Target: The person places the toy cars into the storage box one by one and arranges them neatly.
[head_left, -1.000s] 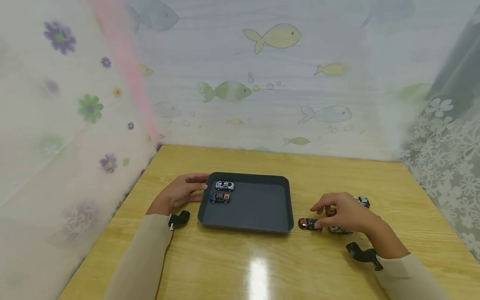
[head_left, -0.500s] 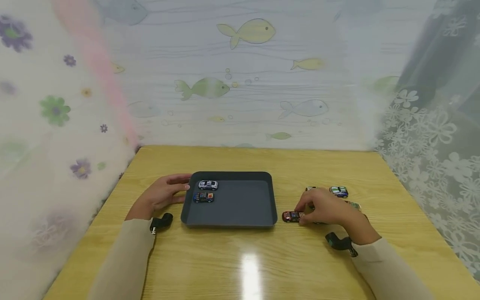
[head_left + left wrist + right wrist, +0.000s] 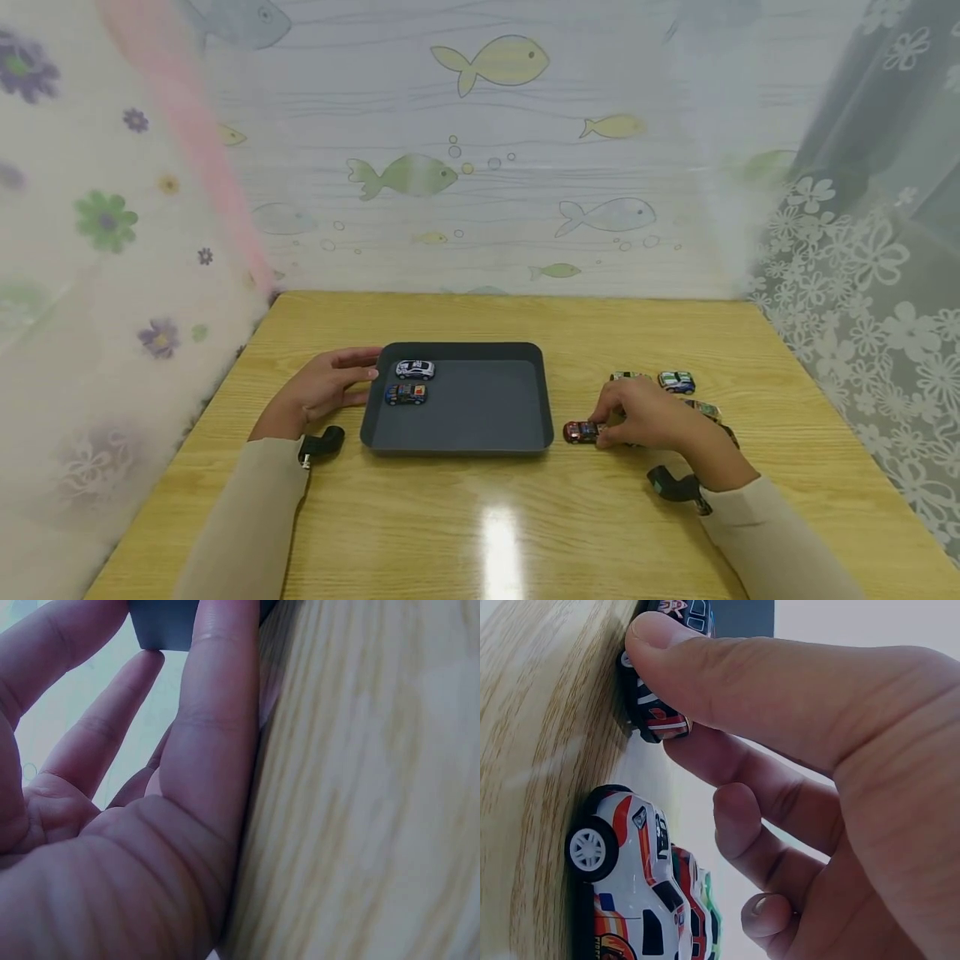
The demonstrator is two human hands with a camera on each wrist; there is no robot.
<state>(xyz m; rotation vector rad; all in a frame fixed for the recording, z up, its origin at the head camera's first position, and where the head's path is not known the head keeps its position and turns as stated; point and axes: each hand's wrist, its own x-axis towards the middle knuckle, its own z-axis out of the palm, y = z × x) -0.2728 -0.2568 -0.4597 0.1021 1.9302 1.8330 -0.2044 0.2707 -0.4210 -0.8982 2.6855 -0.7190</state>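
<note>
My left hand (image 3: 327, 389) touches the left side of a dark grey tray (image 3: 491, 408), its fingers mostly straight and the thumb tip at the rim. Inside the tray, at the left, a white toy car (image 3: 415, 369) stands just behind a dark blue toy car (image 3: 406, 394). Right of the tray, my right hand (image 3: 656, 419) pinches a dark red toy car (image 3: 581, 431) by its rear end, between thumb and index finger. The right wrist view shows this car close to the table, and a white, red and orange toy car (image 3: 641, 885) near the other fingers.
Behind the right hand stand a white and green toy car (image 3: 677, 382) and a yellowish one (image 3: 702, 408); others are partly hidden by the hand. The wooden table (image 3: 420, 521) meets a fish-patterned curtain (image 3: 495, 233) at the back.
The view has shifted to the right. My right hand has lowered and its thumb and index finger have closed on the dark red toy car. The left hand stays at the tray.
</note>
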